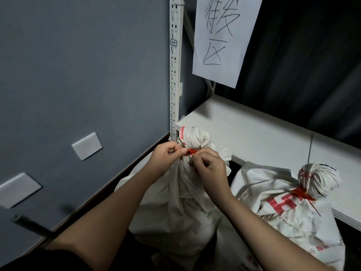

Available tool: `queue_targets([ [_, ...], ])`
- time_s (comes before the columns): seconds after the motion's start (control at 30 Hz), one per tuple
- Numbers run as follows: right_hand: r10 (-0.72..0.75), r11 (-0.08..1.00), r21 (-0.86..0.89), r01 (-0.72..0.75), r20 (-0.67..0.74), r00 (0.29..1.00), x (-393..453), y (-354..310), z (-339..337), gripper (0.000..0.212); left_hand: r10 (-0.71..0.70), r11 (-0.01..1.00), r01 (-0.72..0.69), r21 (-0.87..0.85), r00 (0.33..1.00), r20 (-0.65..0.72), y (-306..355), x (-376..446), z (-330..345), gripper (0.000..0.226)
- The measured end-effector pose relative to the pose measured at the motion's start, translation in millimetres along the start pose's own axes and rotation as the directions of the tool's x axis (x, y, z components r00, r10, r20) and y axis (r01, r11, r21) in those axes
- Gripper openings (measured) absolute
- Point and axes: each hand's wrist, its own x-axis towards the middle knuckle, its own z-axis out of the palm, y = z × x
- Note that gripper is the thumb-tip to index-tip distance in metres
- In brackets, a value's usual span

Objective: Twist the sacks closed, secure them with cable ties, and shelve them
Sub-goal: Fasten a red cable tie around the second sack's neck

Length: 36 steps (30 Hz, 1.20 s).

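A white woven sack (179, 194) stands in front of me, its neck twisted into a bunch. A red cable tie (192, 152) circles that neck. My left hand (166, 158) pinches the tie's head on the left side of the neck. On the right side my right hand (210, 169) pinches the tie's tail with curled fingers. A second white sack (289, 214) with red print leans to the right, its twisted neck bound by another red cable tie (301, 193).
A white shelf board (254, 132) runs behind the sacks, held by a perforated white upright (174, 75). A paper sign (224, 38) with handwriting hangs above it. The grey wall (78, 75) on the left carries white cover plates (87, 146).
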Motion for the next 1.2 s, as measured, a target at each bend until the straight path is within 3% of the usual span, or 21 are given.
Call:
queue_targets([
  [0.1, -0.106, 0.977, -0.175, 0.122, 0.094, 0.99, 8, 0, -7, 0.026, 0.006, 1.0, -0.008, -0.023, 0.998, -0.055, 0, -1, 2, 0.023],
  [0.2, -0.181, 0.818, -0.526, 0.233, 0.15, 0.972, 12, -2, -14, 0.028, 0.053, 0.999, -0.053, 0.005, 0.988, -0.148, -2, 0, 4, 0.027],
  [0.27, -0.212, 0.728, -0.637, 0.253, 0.141, 0.967, 12, -3, -16, 0.025, 0.105, 0.994, -0.098, 0.057, 0.984, -0.142, -4, 0, 3, 0.032],
  [0.37, -0.279, 0.674, -0.682, 0.283, 0.119, 0.953, 14, 1, -16, 0.018, 0.141, 0.987, -0.129, 0.099, 0.983, -0.117, -2, -2, 2, 0.034],
  [0.5, -0.38, 0.505, -0.777, 0.377, 0.192, 0.905, 17, -1, -13, 0.027, 0.193, 0.957, -0.171, 0.234, 0.978, -0.076, 0, -3, 1, 0.028],
  [0.63, -0.46, 0.414, -0.797, 0.439, 0.234, 0.857, 23, -6, -13, 0.025, 0.123, 0.981, -0.12, 0.154, 0.992, -0.008, 5, -7, 5, 0.024],
  [0.73, -0.503, 0.462, -0.75, 0.472, 0.217, 0.837, 25, -5, -10, 0.024, 0.062, 0.998, -0.062, 0.021, 0.998, -0.017, 9, -14, 10, 0.024],
  [0.9, -0.487, 0.731, -0.478, 0.486, 0.133, 0.863, 26, 2, -6, 0.026, 0.03, 0.997, -0.033, -0.066, 0.999, -0.042, 12, -17, 11, 0.025],
  [1.2, -0.493, 0.796, -0.398, 0.455, 0.01, 0.87, 15, -1, -6, 0.031, -0.031, 0.984, 0.024, -0.176, 0.999, -0.036, 8, -14, 6, 0.025],
])
